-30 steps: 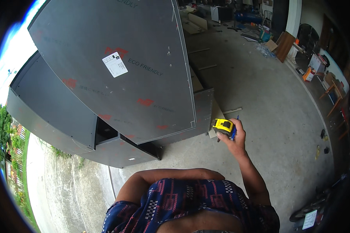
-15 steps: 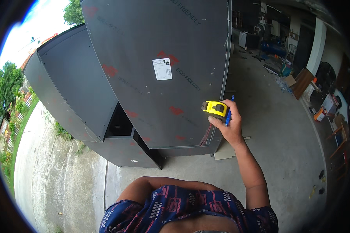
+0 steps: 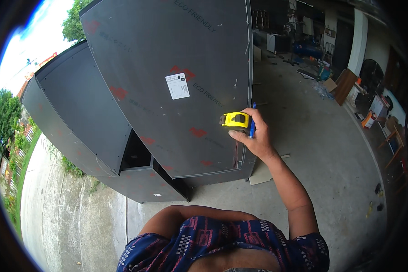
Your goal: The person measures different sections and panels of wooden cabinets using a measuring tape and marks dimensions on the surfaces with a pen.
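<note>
My right hand (image 3: 259, 139) is closed round a yellow and black tape measure (image 3: 235, 120), with a blue pen (image 3: 252, 131) pinched against it by the fingers. No blade is seen drawn out of the tape. A thin dark-red strap (image 3: 235, 156) dangles below it. The hand is over the right edge of a large dark grey panel (image 3: 163, 129); whether it touches is unclear. A white label (image 3: 177, 86) sits mid-panel. My left arm (image 3: 186, 212) is folded across my body, and its hand is hidden.
Left of the panel stands an open dark grey cabinet shell (image 3: 84, 99), above a lower dark box (image 3: 145, 186). A flat pale board (image 3: 260, 174) lies on the concrete floor by the panel's foot. Tools, cartons and a wooden board (image 3: 347, 86) lean along the right side.
My head view has turned, shifting the scene leftward at the top. My right hand, still gripping the tape measure and pen, is slightly farther up and inward over the panel.
</note>
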Demonstrator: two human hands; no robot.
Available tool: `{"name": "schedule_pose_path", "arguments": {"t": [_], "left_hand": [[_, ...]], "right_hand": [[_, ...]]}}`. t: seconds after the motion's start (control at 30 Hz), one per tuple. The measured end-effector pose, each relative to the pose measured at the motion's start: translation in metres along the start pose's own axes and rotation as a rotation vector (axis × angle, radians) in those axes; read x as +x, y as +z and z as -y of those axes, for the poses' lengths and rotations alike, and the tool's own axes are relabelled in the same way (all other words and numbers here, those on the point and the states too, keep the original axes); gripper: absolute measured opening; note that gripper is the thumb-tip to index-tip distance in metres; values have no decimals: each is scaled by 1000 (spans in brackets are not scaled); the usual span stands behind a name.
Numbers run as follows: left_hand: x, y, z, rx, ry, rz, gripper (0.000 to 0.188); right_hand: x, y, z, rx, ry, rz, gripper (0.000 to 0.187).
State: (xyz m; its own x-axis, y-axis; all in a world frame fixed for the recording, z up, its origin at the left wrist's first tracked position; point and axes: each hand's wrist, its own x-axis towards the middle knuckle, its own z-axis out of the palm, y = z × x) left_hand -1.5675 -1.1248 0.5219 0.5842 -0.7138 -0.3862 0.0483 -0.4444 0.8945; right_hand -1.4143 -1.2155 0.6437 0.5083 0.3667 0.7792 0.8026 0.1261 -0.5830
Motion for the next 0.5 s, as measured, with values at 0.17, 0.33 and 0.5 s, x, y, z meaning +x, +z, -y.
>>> {"name": "schedule_pose_path", "arguments": {"t": [0.17,0.33,0.5], "left_hand": [[-1,3,-3,-23,-14,3,46],[1,10,-3,-60,-26,20,47],[-1,12,-3,-89,-41,26,49]], "right_hand": [[1,0,-3,-21,-2,-19,48],[0,-3,1,-34,25,25,49],[3,-2,4,-40,32,56,54]]}}
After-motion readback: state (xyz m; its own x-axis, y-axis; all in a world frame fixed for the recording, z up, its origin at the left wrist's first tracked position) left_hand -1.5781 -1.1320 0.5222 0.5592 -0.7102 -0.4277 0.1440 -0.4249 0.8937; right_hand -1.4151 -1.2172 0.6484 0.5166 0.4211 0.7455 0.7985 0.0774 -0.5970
